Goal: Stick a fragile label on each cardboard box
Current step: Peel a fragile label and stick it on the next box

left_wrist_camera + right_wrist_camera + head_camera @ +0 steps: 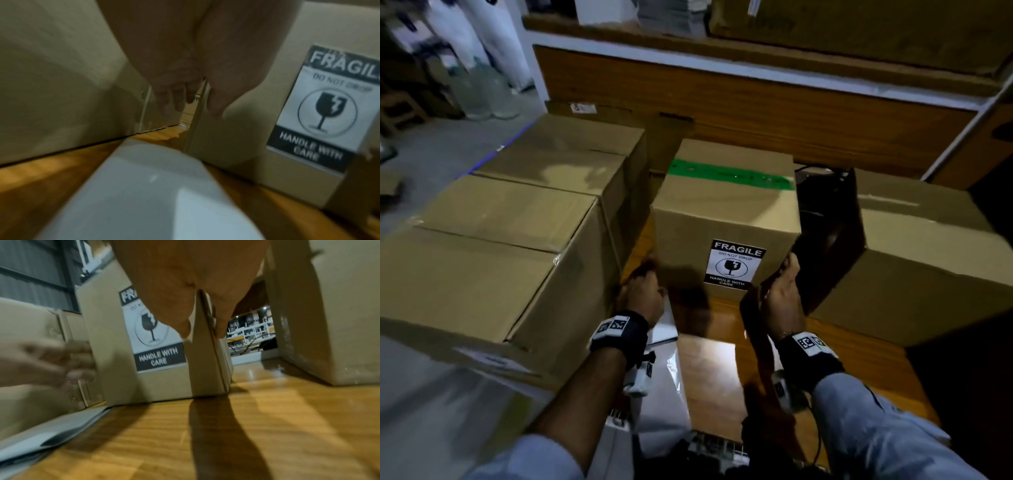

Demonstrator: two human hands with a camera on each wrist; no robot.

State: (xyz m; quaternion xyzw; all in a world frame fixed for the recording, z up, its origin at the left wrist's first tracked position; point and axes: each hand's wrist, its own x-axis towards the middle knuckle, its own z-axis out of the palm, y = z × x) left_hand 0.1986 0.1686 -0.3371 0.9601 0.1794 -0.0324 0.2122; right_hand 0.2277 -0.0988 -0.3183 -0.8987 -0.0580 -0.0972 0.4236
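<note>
Straight ahead of me on the desk [709,359] stands the middle box [726,212], long axis running away from me. My right hand [784,294] pinches its near right corner; my left hand [642,291], fingers loosely spread and holding nothing, reaches its near left corner. Its label [734,264] reads "FRAGILE, DO NOT DROP, HANDLE WITH CARE". Blank boxes [493,240] flank it.

The middle cardboard box [726,212] is plain tan with a green tape band [729,178] across its top. Its near face carries a black-and-white fragile label [734,264]: white lettering on black bars, a black broken-glass symbol in a ring. The boxes at left [493,246] and right [928,260] are tan too. The table [709,370] is orange-brown woodgrain; white sheets [657,387] lie on it.
</note>
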